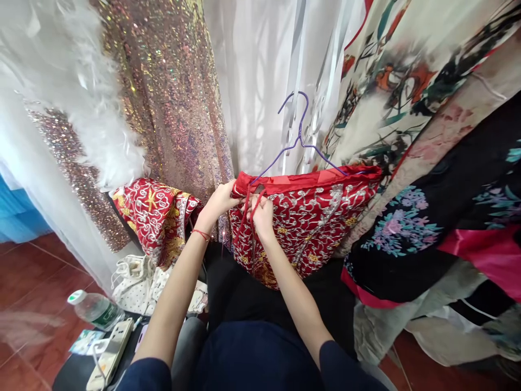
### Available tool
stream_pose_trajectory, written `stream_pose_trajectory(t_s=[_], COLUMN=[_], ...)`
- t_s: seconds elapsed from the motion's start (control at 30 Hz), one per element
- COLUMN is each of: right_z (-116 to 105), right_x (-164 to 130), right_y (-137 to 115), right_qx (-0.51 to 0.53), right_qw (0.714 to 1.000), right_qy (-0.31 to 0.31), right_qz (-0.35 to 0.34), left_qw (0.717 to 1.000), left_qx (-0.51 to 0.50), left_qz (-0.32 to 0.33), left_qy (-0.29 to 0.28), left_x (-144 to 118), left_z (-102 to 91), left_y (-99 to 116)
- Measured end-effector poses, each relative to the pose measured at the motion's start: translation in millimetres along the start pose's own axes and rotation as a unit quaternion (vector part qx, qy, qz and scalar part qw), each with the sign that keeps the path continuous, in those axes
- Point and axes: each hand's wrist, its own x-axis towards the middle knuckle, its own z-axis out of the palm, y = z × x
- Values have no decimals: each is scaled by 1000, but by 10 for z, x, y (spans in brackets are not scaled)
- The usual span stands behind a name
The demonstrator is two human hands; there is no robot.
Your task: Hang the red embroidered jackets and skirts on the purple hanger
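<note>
Between the hanging costumes, a red embroidered garment (309,217) already sits on a purple wire hanger (299,142), its waistband folded over the bar. Both hands work at its left end: the left hand (220,200) pinches the waistband edge, and the right hand (262,213) grips the thin red ties (246,217), which look not yet knotted. The cloth is stiff, with silver and gold thread. A second red embroidered piece (157,214) lies beside the sequin dress (171,92).
</note>
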Motion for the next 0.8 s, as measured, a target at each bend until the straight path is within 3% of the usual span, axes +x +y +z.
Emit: stream_pose_trajectory(t_s=[0.13,0.23,0.33,0.4,0.43,0.5,0.63,0.8], right_z=[58,32,-18,-33,-33,-25,-9,61], right_x=[-29,-26,-36,-47,-52,-57,-53,24], right_y=[-111,-177,-125,-47,-9,50,85,95], right_qx=[50,64,40,20,14,15,32,46], right_qw=[999,997,998,998,998,997,995,995], right_qy=[9,-20,-52,-51,-46,-43,-60,-51], right_qz=[-21,-38,-5,26,39,55,68,74], left_qw=[998,998,988,966,957,958,972,972], left_qx=[58,49,65,109,125,136,152,123], left_qz=[-39,-33,-29,-89,-124,-168,-175,-199], left_qy=[-5,21,134,216,229,187,47,27], left_x=[25,-12,-188,-353,-429,-533,-497,-367], left_z=[120,194,242,293,329,414,579,731], left_y=[20,51,119,182,213,256,240,163])
